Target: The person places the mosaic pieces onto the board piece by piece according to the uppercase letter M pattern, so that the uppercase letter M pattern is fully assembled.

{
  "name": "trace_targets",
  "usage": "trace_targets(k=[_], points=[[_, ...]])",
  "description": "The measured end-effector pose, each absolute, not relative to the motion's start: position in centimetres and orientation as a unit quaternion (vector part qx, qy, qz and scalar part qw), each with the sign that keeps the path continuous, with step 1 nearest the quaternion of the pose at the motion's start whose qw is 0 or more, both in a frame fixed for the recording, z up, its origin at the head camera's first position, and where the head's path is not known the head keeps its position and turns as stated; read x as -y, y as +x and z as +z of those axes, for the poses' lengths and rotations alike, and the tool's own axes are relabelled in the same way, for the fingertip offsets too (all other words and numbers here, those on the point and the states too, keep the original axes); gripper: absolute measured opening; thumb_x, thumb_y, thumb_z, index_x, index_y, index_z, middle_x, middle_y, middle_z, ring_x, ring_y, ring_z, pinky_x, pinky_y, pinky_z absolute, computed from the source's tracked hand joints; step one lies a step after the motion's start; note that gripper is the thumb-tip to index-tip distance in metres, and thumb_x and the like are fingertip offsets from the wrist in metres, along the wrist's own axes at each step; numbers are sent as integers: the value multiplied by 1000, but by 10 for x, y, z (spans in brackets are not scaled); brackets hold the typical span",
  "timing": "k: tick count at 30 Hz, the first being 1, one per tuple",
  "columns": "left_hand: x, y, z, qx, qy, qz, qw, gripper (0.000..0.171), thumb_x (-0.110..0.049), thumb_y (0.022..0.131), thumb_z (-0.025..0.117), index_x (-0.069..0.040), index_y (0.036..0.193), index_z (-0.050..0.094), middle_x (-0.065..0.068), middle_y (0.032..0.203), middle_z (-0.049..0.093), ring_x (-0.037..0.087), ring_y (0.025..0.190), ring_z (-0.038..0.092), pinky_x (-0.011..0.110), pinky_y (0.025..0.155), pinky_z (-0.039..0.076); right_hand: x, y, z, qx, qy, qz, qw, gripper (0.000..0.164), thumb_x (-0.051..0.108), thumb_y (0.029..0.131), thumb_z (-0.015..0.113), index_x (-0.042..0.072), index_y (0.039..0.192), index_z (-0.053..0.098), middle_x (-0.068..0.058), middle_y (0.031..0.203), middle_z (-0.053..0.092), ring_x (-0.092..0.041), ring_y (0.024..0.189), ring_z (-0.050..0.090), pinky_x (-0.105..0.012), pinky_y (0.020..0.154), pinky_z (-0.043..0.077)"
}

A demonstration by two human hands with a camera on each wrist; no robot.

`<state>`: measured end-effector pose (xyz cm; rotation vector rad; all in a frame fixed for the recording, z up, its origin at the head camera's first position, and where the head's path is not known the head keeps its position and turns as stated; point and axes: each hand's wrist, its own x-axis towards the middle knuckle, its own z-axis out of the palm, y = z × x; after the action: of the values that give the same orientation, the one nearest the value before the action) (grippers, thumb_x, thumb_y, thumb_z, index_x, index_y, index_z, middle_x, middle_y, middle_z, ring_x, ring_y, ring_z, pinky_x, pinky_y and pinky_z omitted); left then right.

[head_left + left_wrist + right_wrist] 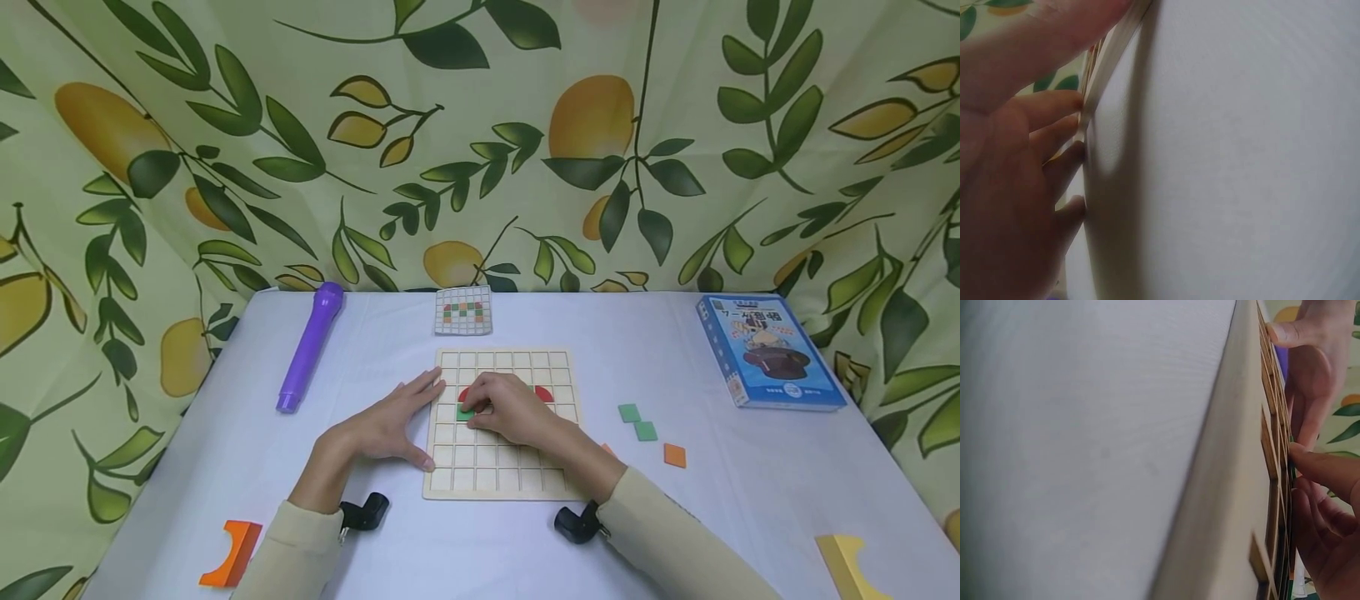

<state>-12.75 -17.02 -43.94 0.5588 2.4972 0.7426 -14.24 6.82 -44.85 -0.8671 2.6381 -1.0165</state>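
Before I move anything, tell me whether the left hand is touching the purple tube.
No, the left hand touches the grid board, and the purple tube lies apart from both.

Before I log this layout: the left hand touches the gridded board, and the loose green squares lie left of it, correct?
No: the head view shows the loose green squares right of the gridded board, which the left hand touches.

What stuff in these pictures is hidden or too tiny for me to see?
Head view: squares of the board that the right hand covers.
Head view: the rest of an orange piece, behind the right forearm.
Head view: part of the yellow block, cut off by the bottom edge.
Head view: tiny print on the box, too small to read.
Left wrist view: the board's top, nearly edge-on behind the left hand.
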Motion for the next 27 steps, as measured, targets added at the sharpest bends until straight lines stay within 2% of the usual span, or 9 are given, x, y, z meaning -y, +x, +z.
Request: trace_targets(k=[9, 17, 23, 27], points=[[169, -128, -441, -909, 207, 273, 237, 119, -39, 68, 94, -12, 163, 26, 2, 176, 6, 38, 162, 6, 62, 131, 11, -79, -146, -446, -864, -295, -387, 127, 21, 13, 86, 82, 15, 107, 79, 4, 107, 74, -9, 93, 65, -21, 83, 57], [168, -127, -440, -911, 201, 270, 237, 120, -38, 67, 94, -14, 163, 26, 0, 176, 6, 35, 163, 6, 60, 132, 11, -102, -149, -433, -866, -287, -385, 141, 30, 19, 89, 80, 18, 118, 76, 5, 117, 74, -11, 102, 65, -32, 95, 57], [168, -127, -439, -914, 189, 271, 236, 121, -36, 66, 95, -14, 163, 26, 0, 176, 7, 38, 162, 6, 60, 132, 12, -123, -153, -424, -866, -284, -385, 145, 36, 20, 87, 81, 16, 123, 74, 1, 118, 75, -17, 104, 67, -23, 83, 60], [167, -127, -439, -914, 190, 271, 234, 121, -35, 65, 96, -12, 162, 27, 1, 176, 7, 36, 163, 6, 58, 132, 10, -140, -152, -418, -867, -278, -387, 144, 38, 19, 86, 83, 13, 122, 74, -2, 118, 75, -21, 107, 67, -26, 84, 62]])
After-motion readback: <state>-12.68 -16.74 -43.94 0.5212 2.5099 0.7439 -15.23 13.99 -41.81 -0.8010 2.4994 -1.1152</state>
